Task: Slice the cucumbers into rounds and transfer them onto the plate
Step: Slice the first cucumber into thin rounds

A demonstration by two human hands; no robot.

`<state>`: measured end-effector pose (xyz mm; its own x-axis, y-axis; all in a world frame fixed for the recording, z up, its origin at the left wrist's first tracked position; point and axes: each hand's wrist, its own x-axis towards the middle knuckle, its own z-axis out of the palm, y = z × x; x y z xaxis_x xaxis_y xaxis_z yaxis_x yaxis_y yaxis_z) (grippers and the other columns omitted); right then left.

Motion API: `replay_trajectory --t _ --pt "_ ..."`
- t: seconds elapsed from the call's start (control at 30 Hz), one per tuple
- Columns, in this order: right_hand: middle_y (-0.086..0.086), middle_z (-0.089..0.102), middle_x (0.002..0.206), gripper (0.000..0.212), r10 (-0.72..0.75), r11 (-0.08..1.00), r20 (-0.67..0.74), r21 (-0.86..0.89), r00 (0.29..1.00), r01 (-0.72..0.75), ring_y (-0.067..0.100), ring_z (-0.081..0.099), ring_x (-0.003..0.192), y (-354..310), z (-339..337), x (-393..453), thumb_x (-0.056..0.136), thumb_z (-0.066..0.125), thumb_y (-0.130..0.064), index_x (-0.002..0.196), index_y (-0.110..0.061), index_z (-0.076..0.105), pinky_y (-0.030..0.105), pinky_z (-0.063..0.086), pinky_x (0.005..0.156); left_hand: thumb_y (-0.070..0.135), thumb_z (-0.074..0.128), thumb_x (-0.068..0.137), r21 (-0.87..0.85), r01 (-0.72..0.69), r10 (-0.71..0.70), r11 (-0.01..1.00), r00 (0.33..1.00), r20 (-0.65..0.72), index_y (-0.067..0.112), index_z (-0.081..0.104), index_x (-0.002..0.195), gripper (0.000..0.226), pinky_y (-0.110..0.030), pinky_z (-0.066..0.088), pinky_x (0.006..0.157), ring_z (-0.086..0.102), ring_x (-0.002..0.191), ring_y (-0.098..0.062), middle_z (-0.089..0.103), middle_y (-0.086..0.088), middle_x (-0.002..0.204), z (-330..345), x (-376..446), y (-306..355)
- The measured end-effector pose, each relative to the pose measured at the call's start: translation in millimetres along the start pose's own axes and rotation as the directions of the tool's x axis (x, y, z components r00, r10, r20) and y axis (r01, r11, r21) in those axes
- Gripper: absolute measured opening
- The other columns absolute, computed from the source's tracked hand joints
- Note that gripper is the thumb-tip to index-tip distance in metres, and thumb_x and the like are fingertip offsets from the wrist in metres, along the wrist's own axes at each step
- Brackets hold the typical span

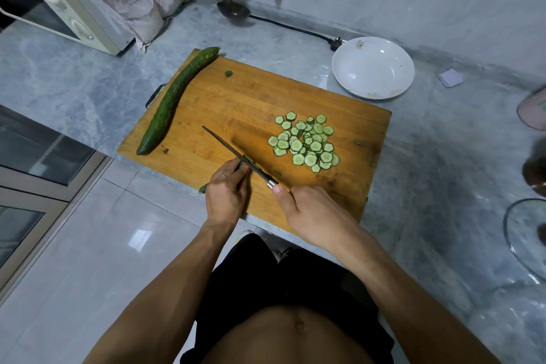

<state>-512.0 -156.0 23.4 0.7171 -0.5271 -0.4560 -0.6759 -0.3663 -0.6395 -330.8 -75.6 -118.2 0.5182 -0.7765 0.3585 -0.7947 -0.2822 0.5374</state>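
While my right hand [313,210] grips the knife [236,154] at frame centre, my left hand [226,189] pinches the cucumber stub [204,188] (mostly hidden) against the cutting board [236,97]. Cut rounds [305,142] lie right of the blade; a whole cucumber [174,97] lies upper left, the plate [373,67] upper right.

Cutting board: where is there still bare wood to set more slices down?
Bare wood runs down the cutting board's middle, between the whole cucumber and the slice pile. The near edge is crowded by both hands, left and right, and the knife.
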Motion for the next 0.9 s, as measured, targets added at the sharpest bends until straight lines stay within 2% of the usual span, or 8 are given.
replay_trajectory --t 0.07,0.17,0.3,0.53,0.63,0.73,0.8,0.9 --pt "0.002 0.051 0.07 0.057 0.011 1.0 0.006 0.018 1.0 -0.011 0.019 0.054 0.066 2 0 4 0.103 0.024 -0.056 0.066 -0.017 0.045 0.036 0.041 0.058 0.02 0.053 0.094 0.009 0.025 -0.025 1.0 1.0 -0.004 0.008 0.076 0.106 0.028 -0.033 0.055 0.085 0.066 0.107 -0.026 0.069 -0.007 0.119 2 0 -2" --pt "0.001 0.045 0.06 0.063 0.012 0.999 0.003 0.04 1.0 -0.013 0.018 0.046 0.054 5 -1 14 0.102 0.024 -0.057 0.061 -0.015 0.043 0.033 0.033 0.052 0.006 0.069 0.086 0.03 0.033 -0.032 0.999 0.999 -0.029 0.005 0.076 0.105 0.02 -0.038 0.057 0.084 0.068 0.102 -0.03 0.07 -0.014 0.115 3 -1 -3" --pt "0.003 0.044 0.061 0.065 0.018 1.0 -0.018 0.025 1.0 -0.018 0.02 0.044 0.052 8 8 29 0.102 0.026 -0.057 0.064 -0.01 0.048 0.031 0.03 0.048 0.0 0.071 0.084 0.017 0.028 -0.028 0.999 1.0 -0.006 0.006 0.076 0.105 0.023 -0.035 0.056 0.083 0.068 0.103 -0.028 0.069 -0.012 0.118 4 -2 -4" --pt "0.008 0.054 0.072 0.056 0.011 1.0 -0.058 0.027 0.998 -0.01 0.032 0.057 0.075 11 22 29 0.103 0.025 -0.054 0.068 -0.015 0.045 0.04 0.045 0.061 0.001 0.065 0.087 -0.009 0.016 -0.016 1.0 0.999 0.033 0.006 0.073 0.111 0.025 -0.033 0.054 0.089 0.065 0.109 -0.026 0.067 -0.01 0.123 -2 -1 -2" --pt "0.009 0.056 0.072 0.056 -0.008 1.0 -0.069 0.027 0.998 0.01 0.032 0.058 0.073 12 21 29 0.103 0.026 -0.054 0.069 -0.015 0.047 0.041 0.045 0.06 0.008 0.061 0.09 -0.011 0.072 -0.071 0.997 0.995 0.065 0.015 0.07 0.119 0.031 -0.031 0.054 0.085 0.064 0.109 -0.02 0.067 -0.001 0.125 -12 3 0" --pt "0.008 0.057 0.068 0.059 0.009 0.999 -0.077 0.038 0.997 -0.006 0.028 0.057 0.066 19 14 30 0.103 0.027 -0.055 0.069 -0.013 0.051 0.04 0.046 0.059 0.015 0.062 0.093 -0.026 0.161 -0.16 0.987 0.986 0.038 0.016 0.068 0.116 0.024 -0.032 0.054 0.083 0.063 0.105 -0.018 0.067 0.003 0.12 -14 7 5" --pt "0.005 0.052 0.065 0.058 0.025 0.999 -0.076 0.036 0.997 -0.022 0.023 0.051 0.061 25 7 30 0.103 0.025 -0.055 0.065 -0.015 0.047 0.037 0.041 0.057 0.013 0.064 0.091 -0.051 0.179 -0.178 0.982 0.984 0.03 0.014 0.068 0.113 0.022 -0.025 0.05 0.084 0.062 0.102 -0.019 0.068 0.002 0.116 -13 8 7" --pt "0.002 0.044 0.061 0.057 0.051 0.997 -0.089 0.056 0.995 -0.046 0.018 0.044 0.053 36 -2 28 0.103 0.026 -0.053 0.063 -0.016 0.042 0.033 0.034 0.052 0.007 0.069 0.087 -0.071 0.122 -0.119 0.99 0.992 0.048 0.008 0.07 0.106 0.019 -0.016 0.043 0.084 0.064 0.099 -0.021 0.069 -0.002 0.111 -13 9 6"
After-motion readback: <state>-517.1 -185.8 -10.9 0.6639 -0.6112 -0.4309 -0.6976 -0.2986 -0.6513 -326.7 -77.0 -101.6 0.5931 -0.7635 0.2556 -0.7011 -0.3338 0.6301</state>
